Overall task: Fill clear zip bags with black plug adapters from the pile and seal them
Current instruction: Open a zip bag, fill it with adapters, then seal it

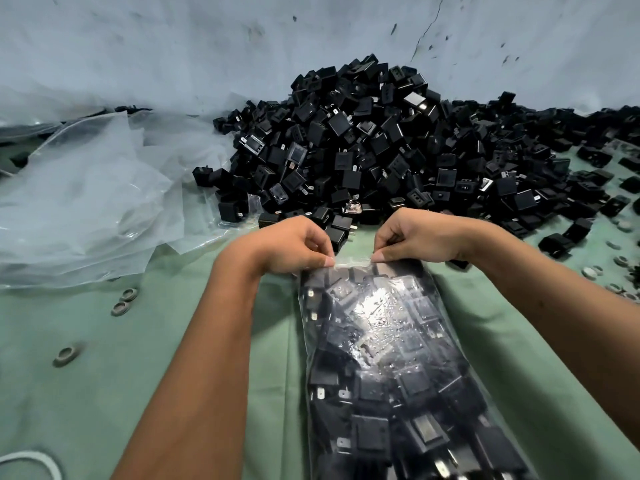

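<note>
Bag (384,341) of adapters is pinched at its zip strip by left grip (294,242) and right grip (412,237), both closed on it; bulging contents beneath could pop the seal.

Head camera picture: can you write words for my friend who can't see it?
Both hands, left hand and right hand, pinch the top edge of a clear zip bag full of black adapters on a green table. A big adapter pile sits behind.
</note>
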{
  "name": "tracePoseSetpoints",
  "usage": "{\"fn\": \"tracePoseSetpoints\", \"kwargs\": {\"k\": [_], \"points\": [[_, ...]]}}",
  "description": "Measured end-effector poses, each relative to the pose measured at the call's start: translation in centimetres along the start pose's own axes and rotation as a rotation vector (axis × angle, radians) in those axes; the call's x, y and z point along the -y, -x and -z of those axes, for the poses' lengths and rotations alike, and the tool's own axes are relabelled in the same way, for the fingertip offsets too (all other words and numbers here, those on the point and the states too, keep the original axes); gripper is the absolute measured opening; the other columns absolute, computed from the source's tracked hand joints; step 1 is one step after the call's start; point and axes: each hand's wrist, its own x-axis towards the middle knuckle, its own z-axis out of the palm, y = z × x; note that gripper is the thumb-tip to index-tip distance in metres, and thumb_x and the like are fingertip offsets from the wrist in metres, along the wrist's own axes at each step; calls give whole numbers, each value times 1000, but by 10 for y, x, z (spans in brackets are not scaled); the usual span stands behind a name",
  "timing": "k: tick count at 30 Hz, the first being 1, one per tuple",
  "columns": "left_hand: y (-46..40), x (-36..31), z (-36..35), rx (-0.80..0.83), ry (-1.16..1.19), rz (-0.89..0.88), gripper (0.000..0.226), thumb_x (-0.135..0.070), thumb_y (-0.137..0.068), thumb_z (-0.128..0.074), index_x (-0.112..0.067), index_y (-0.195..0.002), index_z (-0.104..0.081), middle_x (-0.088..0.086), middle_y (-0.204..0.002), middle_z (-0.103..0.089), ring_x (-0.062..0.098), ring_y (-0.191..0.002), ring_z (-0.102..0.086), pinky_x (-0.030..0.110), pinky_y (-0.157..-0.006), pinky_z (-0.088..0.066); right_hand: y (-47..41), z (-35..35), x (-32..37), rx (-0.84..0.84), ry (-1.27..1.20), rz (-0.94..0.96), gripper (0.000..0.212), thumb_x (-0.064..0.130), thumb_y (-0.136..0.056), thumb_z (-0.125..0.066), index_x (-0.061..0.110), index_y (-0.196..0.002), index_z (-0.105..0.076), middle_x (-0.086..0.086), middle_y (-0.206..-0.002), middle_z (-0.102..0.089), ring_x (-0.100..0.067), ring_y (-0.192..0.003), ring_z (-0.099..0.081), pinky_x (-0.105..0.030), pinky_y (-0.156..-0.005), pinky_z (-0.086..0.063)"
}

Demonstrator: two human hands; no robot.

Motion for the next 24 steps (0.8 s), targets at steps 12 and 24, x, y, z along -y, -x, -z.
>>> {"fn": "tracePoseSetpoints", "kwargs": {"k": [12, 24], "points": [[-11, -13, -11, 42, -16, 20, 19, -23, -97, -71, -14, -80, -73, -5, -62, -67, 6, -52, -59, 20, -54, -47, 20, 15, -28, 8, 47, -26, 31, 23, -98, -71, 22, -67, -72, 9, -53, -64, 1, -43, -53, -9, -44, -39], [-13, -13, -28, -63, -71, 52, 32, -33, -99, -66, -21, -70, -65, -14, -55, -55, 6, -52, -47, 28, -59, -40, 24, -3, -32, -266, 424, -100, 64, 61, -86, -69, 15, -51, -40, 1, -47, -37, -15, -47, -33, -30, -50, -31]]}}
